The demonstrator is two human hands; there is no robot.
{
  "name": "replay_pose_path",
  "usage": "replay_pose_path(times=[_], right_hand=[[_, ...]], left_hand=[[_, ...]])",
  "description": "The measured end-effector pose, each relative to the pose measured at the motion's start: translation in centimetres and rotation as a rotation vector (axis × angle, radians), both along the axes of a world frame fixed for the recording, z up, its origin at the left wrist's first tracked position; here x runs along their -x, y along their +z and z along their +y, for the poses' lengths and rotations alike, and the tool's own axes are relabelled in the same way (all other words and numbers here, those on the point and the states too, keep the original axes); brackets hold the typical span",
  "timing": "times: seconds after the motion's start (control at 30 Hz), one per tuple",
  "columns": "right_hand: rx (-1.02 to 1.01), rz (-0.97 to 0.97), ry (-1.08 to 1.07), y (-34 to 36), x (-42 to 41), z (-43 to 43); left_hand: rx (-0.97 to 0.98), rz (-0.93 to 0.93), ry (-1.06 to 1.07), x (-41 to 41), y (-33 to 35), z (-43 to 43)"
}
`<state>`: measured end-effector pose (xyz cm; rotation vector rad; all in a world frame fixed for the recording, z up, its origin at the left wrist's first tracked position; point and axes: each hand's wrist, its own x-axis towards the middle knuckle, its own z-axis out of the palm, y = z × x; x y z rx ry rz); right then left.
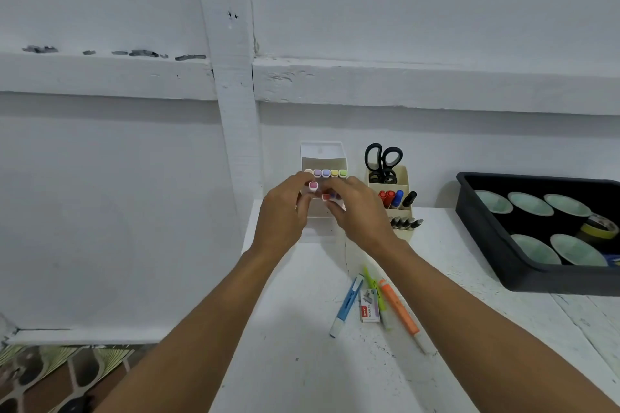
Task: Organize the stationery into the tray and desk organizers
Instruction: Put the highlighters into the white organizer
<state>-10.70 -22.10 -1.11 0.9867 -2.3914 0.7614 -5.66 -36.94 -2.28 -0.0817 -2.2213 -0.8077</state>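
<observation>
Left hand (pixel 285 211) is pinching the pink marker (pixel 313 186), its long axis pointing into the organizer (pixel 323 152) at the table's (pixel 295 329) back edge.

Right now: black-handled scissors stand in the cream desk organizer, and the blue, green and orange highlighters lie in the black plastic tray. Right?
No. The head view shows the blue highlighter, green highlighter and orange highlighter on the white table, outside the black plastic tray. The black-handled scissors do stand in the cream desk organizer.
</observation>
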Motion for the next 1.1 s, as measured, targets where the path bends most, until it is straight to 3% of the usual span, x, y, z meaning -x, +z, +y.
replay_pose_path(times=[0.3,0.67,0.83,1.1], right_hand=[[-0.125,0.004,-0.096,-0.6,1.1,-0.3],[-0.182,-0.112,-0.089,-1.0,0.3,1.4],[-0.207,-0.128,-0.110,-1.0,-0.1,1.5],[-0.139,-0.155,-0.042,-0.7,-0.9,1.7]], left_hand=[[0.109,-0.107,0.021,1.3,-1.4,0.1],[0.264,-0.434,0.180,2.0,-0.9,1.1],[0.465,-0.478,0.255,1.7,-0.8,1.5],[0.403,-0.433,0.205,1.0,-1.1,1.5]])
